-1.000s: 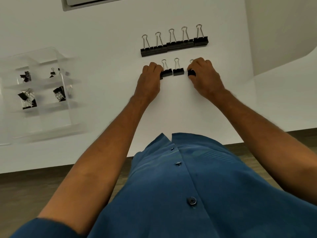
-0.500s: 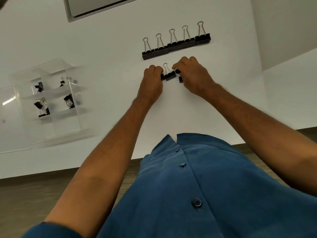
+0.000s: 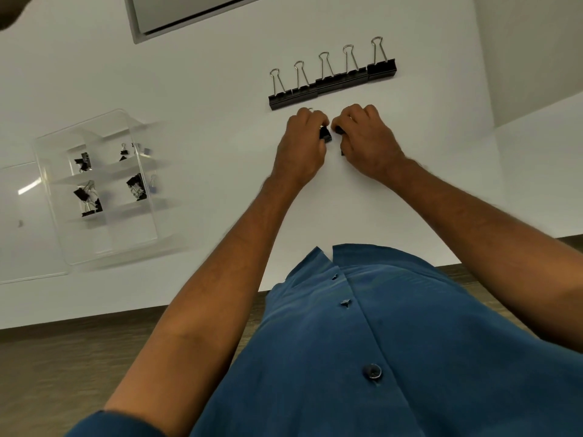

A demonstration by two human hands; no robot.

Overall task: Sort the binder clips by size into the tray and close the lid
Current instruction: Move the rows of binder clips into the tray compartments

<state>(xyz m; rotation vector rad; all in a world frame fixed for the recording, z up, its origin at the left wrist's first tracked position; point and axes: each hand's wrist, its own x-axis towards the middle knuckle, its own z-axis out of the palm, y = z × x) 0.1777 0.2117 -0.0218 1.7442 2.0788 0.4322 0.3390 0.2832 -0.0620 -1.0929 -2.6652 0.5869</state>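
Note:
Several large black binder clips [image 3: 332, 82] lie in a row on the white table, silver handles pointing away from me. Just in front of that row, my left hand [image 3: 301, 146] and my right hand [image 3: 367, 141] sit close together, fingers curled around small black binder clips [image 3: 325, 135]. Only bits of those small clips show between the hands. The clear plastic tray [image 3: 104, 241] stands at the left with black clips in several of its compartments. Its clear lid [image 3: 22, 234] lies open to the left.
A grey-framed panel [image 3: 189, 14] sits at the table's far edge. The table's front edge runs across in front of my blue shirt, with wood floor below. A white wall corner rises at the right.
My right hand slid left, gathering the small clips toward my left hand. The small clips that lay spread in a line are now bunched between both hands.

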